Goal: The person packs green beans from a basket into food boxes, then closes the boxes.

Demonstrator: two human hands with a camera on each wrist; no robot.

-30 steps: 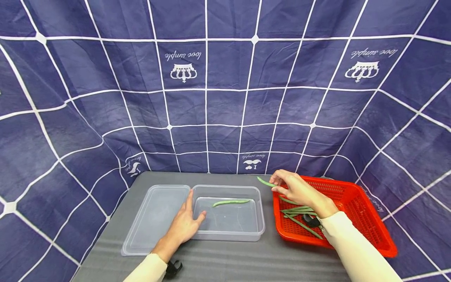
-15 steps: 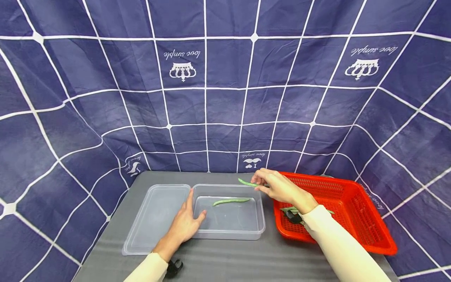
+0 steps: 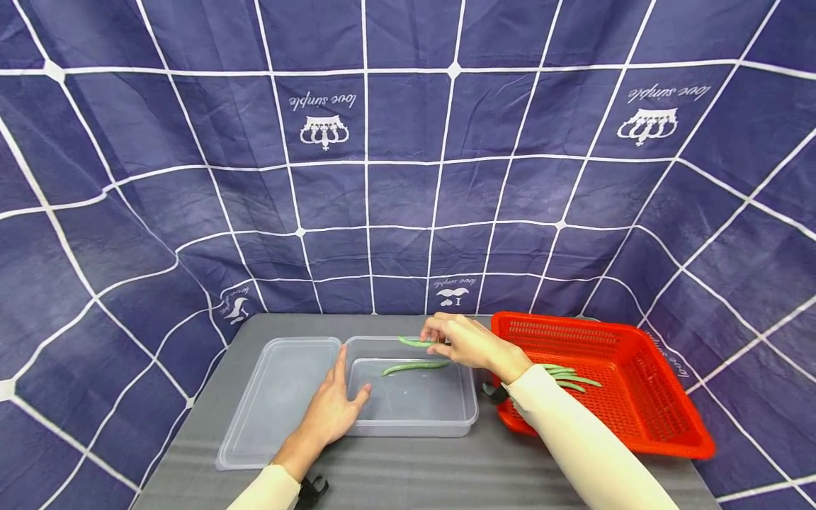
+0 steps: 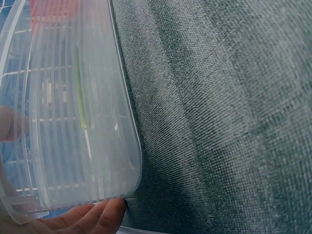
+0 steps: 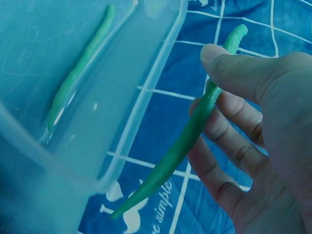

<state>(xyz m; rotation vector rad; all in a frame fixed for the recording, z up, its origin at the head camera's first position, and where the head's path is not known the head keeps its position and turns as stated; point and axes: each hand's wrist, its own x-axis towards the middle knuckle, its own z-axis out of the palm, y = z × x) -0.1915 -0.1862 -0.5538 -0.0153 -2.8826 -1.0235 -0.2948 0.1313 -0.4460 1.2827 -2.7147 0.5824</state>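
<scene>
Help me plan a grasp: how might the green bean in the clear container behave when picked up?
That green bean is probably fairly stiff: the held bean juts from the right hand without drooping. Likely light, being slender; its slight curve might limit rolling.

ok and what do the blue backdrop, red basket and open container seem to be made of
Blue backdrop: probably matte printed fabric, given its soft creases; a coated sheet remains possible. Red basket: likely molded plastic, slightly glossy, judging by its regular slots. Open container: probably smooth, translucent plastic; the gray tabletop shows hazily through its base.
</scene>
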